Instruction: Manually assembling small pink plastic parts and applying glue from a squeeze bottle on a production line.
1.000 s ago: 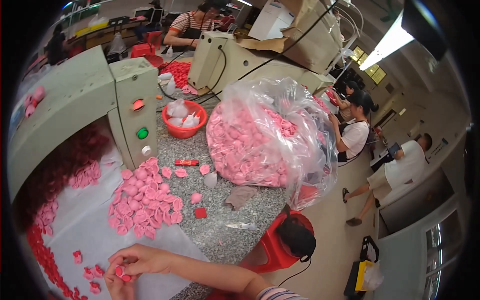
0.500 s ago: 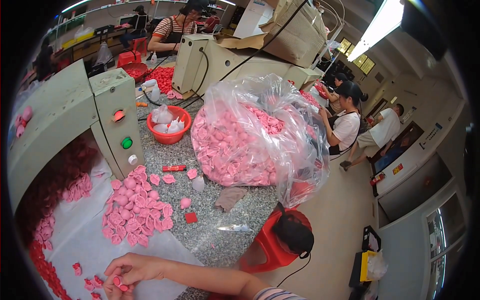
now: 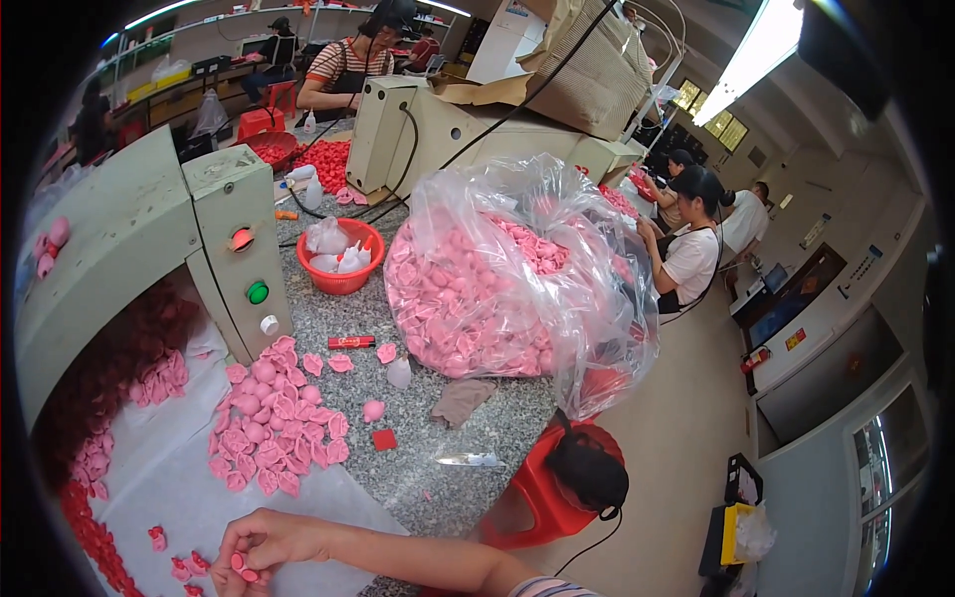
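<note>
At the lower left, my right hand is closed, its thumb and fingers pinching a small pink rubber-like piece with reddish oval ends. Fingers that appear to be my left hand press against the same piece from below, mostly cut off by the picture's edge. Just left of my hands, a few small pink-and-red pieces lie on a white sheet. Beyond them spreads a heap of pink shell-shaped pieces. Small red pieces line the sheet's left side.
A beige machine with lit buttons arches over the left side. On the speckled table stand a red basket of bottles and a large clear bag of pink pieces. A blade lies near the edge, by a red stool. Co-workers sit beyond.
The view has shifted slightly. My hands stay together on the pink piece, which has turned a little. In the background, a walking person has moved behind a seated co-worker.
</note>
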`<action>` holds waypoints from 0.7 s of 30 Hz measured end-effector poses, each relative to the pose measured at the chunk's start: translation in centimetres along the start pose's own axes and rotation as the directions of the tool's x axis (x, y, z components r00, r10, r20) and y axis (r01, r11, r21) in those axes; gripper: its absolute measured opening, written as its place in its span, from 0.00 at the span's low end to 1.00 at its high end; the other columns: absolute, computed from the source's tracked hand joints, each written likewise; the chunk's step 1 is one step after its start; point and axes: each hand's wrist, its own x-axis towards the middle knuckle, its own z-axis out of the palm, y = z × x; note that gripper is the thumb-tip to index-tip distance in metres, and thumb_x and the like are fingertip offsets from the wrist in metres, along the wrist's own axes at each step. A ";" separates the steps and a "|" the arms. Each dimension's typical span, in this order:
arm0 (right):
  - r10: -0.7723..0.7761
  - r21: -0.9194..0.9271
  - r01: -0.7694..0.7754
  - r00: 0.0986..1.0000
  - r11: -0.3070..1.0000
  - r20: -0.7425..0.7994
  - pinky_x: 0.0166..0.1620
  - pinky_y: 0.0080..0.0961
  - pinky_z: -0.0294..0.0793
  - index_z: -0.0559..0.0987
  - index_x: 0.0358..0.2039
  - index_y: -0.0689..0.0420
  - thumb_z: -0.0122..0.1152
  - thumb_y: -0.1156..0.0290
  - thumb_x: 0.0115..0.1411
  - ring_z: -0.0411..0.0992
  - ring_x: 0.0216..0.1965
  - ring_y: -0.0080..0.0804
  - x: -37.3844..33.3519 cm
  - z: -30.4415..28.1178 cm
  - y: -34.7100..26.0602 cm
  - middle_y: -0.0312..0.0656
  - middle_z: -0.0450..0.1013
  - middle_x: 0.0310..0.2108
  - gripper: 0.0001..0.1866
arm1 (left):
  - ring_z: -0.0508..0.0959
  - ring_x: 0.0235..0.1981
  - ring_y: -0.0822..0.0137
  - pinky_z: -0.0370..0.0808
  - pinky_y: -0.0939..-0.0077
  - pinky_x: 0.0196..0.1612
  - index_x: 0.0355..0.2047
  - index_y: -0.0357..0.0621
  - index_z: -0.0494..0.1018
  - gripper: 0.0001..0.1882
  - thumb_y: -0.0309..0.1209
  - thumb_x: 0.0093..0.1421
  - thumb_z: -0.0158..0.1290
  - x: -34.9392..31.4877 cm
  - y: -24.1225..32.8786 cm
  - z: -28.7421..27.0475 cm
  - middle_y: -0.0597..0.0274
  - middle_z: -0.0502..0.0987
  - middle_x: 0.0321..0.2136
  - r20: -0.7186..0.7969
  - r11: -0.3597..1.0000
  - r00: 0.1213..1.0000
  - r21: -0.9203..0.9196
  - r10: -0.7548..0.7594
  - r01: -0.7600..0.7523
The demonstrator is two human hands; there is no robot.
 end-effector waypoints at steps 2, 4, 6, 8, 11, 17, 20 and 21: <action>-0.004 0.000 0.004 1.000 1.000 -0.005 0.22 0.13 0.67 0.72 0.31 0.62 0.51 0.76 0.46 0.67 0.20 0.16 -0.1 0.0 0.0 0.34 0.68 0.23 0.10 | 0.74 0.21 0.70 0.74 0.85 0.26 0.35 0.29 0.67 0.19 0.35 0.53 0.55 0.0 -0.1 0.4 0.58 0.73 0.24 -0.046 1.000 0.999 -0.014 0.004 -0.004; -0.006 0.001 0.006 1.000 1.000 -0.007 0.22 0.13 0.67 0.72 0.31 0.62 0.51 0.76 0.46 0.67 0.20 0.16 -0.2 0.0 0.0 0.34 0.68 0.23 0.09 | 0.74 0.21 0.70 0.74 0.85 0.26 0.36 0.29 0.67 0.19 0.35 0.53 0.55 -0.1 0.0 1.2 0.58 0.73 0.24 -0.075 1.000 0.997 -0.020 0.004 -0.005; -0.010 0.006 0.010 1.000 1.000 -0.005 0.22 0.13 0.67 0.72 0.31 0.62 0.51 0.76 0.46 0.67 0.19 0.16 -0.4 0.1 0.0 0.34 0.68 0.23 0.09 | 0.74 0.22 0.70 0.75 0.85 0.26 0.37 0.28 0.66 0.20 0.35 0.53 0.55 -0.3 -0.1 1.1 0.58 0.73 0.24 -0.103 1.000 0.995 -0.028 0.003 -0.005; -0.011 -0.002 0.011 1.000 1.000 -0.010 0.22 0.13 0.67 0.72 0.30 0.62 0.52 0.76 0.46 0.67 0.19 0.17 -0.7 0.1 0.1 0.34 0.68 0.23 0.09 | 0.75 0.23 0.71 0.75 0.86 0.26 0.40 0.26 0.64 0.23 0.35 0.52 0.56 -0.5 -0.2 0.3 0.56 0.73 0.28 -0.041 0.999 0.999 -0.027 -0.034 0.033; 0.001 -0.022 -0.001 1.000 1.000 -0.030 0.22 0.13 0.68 0.72 0.30 0.62 0.52 0.76 0.46 0.67 0.19 0.17 -0.6 -0.2 0.5 0.34 0.68 0.23 0.09 | 0.69 0.44 0.62 0.70 0.72 0.43 0.51 0.27 0.56 0.29 0.28 0.53 0.53 -0.8 0.1 1.2 0.48 0.66 0.47 0.079 0.958 0.984 -0.228 -0.162 0.176; 0.017 -0.014 -0.016 0.999 1.000 0.048 0.26 0.15 0.70 0.73 0.34 0.63 0.53 0.76 0.47 0.69 0.24 0.20 0.3 -0.2 0.3 0.37 0.70 0.25 0.11 | 0.74 0.38 0.64 0.72 0.76 0.35 0.48 0.29 0.62 0.32 0.39 0.50 0.57 -0.7 1.7 2.9 0.53 0.70 0.41 -0.025 0.995 0.997 0.065 -0.075 0.077; 0.052 -0.064 -0.050 0.998 0.997 0.020 0.33 0.17 0.71 0.73 0.39 0.63 0.52 0.76 0.49 0.69 0.29 0.21 -0.7 -1.3 -1.4 0.37 0.70 0.28 0.14 | 0.72 0.44 0.61 0.74 0.70 0.39 0.48 0.30 0.64 0.28 0.36 0.51 0.55 0.6 0.8 3.7 0.53 0.69 0.43 0.035 0.993 0.993 -0.022 -0.111 0.112; 0.104 -0.076 -0.105 0.995 0.992 -0.014 0.35 0.18 0.70 0.71 0.42 0.63 0.53 0.75 0.51 0.69 0.33 0.21 -0.8 -1.0 -1.7 0.38 0.70 0.33 0.16 | 0.72 0.43 0.62 0.72 0.68 0.43 0.49 0.31 0.63 0.30 0.35 0.50 0.57 0.3 1.1 4.4 0.53 0.70 0.43 -0.041 0.988 0.989 -0.062 -0.143 0.141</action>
